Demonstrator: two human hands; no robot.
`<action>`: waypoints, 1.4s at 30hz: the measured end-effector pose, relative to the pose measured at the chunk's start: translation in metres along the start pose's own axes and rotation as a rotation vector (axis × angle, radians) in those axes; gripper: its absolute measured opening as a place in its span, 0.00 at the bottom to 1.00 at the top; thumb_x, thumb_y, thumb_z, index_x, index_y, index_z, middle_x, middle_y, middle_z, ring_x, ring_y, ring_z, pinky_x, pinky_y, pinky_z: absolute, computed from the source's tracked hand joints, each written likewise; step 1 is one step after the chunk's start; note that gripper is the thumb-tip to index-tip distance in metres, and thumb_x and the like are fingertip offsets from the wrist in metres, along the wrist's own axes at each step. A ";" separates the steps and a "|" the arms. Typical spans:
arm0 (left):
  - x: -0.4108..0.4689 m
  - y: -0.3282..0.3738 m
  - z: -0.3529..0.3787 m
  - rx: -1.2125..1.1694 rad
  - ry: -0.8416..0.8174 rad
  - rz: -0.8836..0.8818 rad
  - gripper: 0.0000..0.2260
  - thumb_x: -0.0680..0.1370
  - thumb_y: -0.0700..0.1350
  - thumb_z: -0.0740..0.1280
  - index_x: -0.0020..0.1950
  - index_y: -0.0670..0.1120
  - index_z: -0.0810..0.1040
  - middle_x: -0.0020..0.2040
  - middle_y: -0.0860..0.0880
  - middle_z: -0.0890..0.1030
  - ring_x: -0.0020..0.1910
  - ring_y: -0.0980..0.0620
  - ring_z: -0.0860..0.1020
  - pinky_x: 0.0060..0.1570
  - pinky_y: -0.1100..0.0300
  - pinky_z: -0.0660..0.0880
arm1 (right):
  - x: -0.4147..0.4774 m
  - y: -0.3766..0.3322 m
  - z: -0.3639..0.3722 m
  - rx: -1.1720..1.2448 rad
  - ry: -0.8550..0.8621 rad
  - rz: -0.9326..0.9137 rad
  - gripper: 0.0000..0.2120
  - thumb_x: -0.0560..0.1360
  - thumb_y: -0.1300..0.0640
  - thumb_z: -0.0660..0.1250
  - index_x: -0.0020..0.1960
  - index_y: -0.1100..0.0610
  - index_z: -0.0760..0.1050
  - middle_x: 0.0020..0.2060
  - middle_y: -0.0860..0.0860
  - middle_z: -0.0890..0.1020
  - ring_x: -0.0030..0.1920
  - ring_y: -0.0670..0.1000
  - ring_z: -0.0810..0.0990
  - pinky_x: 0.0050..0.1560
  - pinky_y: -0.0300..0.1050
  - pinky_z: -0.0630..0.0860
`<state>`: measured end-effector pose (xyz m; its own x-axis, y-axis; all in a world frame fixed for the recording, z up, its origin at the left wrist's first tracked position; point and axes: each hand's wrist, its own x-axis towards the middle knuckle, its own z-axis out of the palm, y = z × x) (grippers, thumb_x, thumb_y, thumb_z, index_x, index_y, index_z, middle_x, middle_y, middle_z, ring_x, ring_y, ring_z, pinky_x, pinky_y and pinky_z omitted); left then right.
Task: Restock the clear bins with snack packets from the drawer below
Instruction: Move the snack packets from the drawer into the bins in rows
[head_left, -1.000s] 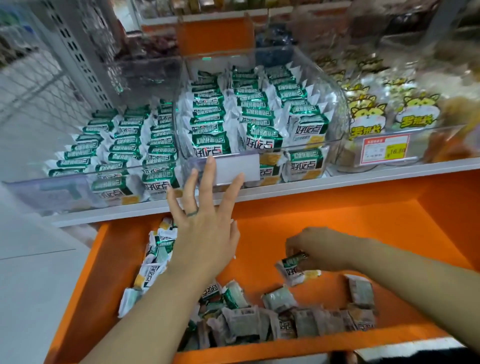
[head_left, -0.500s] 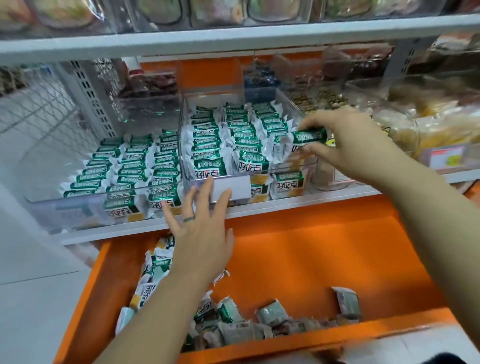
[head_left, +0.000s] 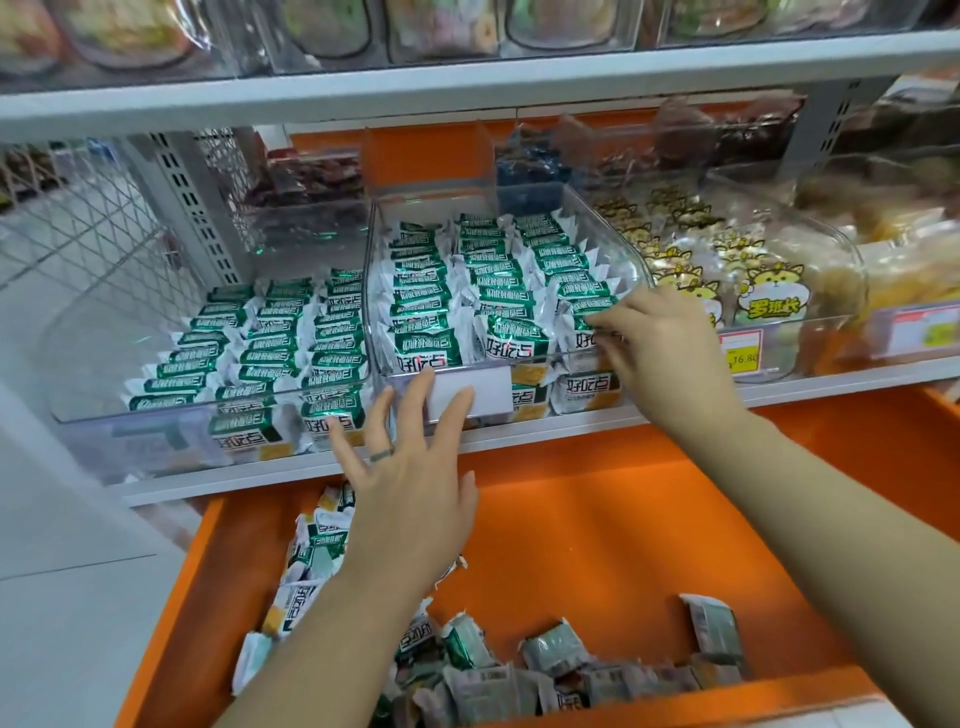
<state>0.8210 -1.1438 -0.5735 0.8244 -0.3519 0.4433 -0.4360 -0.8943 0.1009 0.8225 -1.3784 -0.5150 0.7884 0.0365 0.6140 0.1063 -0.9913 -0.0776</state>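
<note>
- At the far left, a white wire mesh panel (head_left: 78, 234) closes off the end of the shelf (head_left: 234, 480).
- Beside it sits the left clear bin (head_left: 130, 436). It holds snack packets (head_left: 270, 358) in shiny green-and-white wrappers with printed characters, standing on edge in three rows from front to back. A few more press against the front wall underneath.
- Under the shelf, the orange drawer (head_left: 171, 597) stands pulled out. Loose packets of the same kind are heaped at its left side and along its front edge, too jumbled for me to count.
- The left hand (head_left: 410, 488) hovers over the drawer with nothing in it, all five fingers straight and spread. It wears one ring (head_left: 382, 455). Two fingertips reach the blank white label (head_left: 483, 395) on the bin ahead.
- That is the middle clear bin (head_left: 441, 195), set right against the left one. It also holds three rows, packed tightly, with the printed faces towards me at the front.
- The right hand (head_left: 665, 353) is at this bin's front right corner, with its fingertips on the front packet (head_left: 571, 325) of the right-hand row. I cannot tell whether it is pinching the packet or only pressing it.
- Further right, a third clear bin (head_left: 852, 270) holds bags (head_left: 774, 296) printed with a yellow cartoon cat, and one price tag (head_left: 740, 356) is on its front.
- One lone packet (head_left: 711, 629) lies apart near the drawer's right front.
</note>
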 end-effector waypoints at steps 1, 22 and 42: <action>0.001 0.000 0.000 0.004 0.003 -0.005 0.33 0.66 0.47 0.76 0.70 0.53 0.69 0.72 0.47 0.60 0.69 0.41 0.58 0.63 0.31 0.47 | -0.003 0.000 0.002 -0.008 -0.001 -0.004 0.06 0.72 0.63 0.68 0.47 0.61 0.83 0.37 0.57 0.80 0.39 0.62 0.77 0.39 0.52 0.71; -0.004 -0.005 0.001 0.076 0.071 0.040 0.35 0.62 0.51 0.79 0.67 0.53 0.71 0.71 0.47 0.65 0.69 0.41 0.61 0.62 0.29 0.54 | 0.008 -0.053 0.030 -0.047 -0.305 -0.150 0.26 0.79 0.42 0.46 0.72 0.51 0.65 0.75 0.48 0.63 0.77 0.55 0.55 0.72 0.60 0.35; -0.088 -0.096 -0.008 -0.066 -0.383 -0.092 0.17 0.80 0.48 0.60 0.69 0.57 0.67 0.64 0.58 0.71 0.62 0.56 0.73 0.68 0.56 0.62 | -0.093 -0.108 0.099 0.213 -0.730 -0.298 0.14 0.79 0.55 0.58 0.61 0.55 0.75 0.56 0.53 0.80 0.54 0.57 0.77 0.52 0.53 0.76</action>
<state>0.7878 -1.0249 -0.6149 0.9307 -0.3596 0.0664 -0.3657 -0.9117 0.1874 0.7980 -1.2627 -0.6412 0.8970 0.4410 -0.0286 0.4289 -0.8844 -0.1842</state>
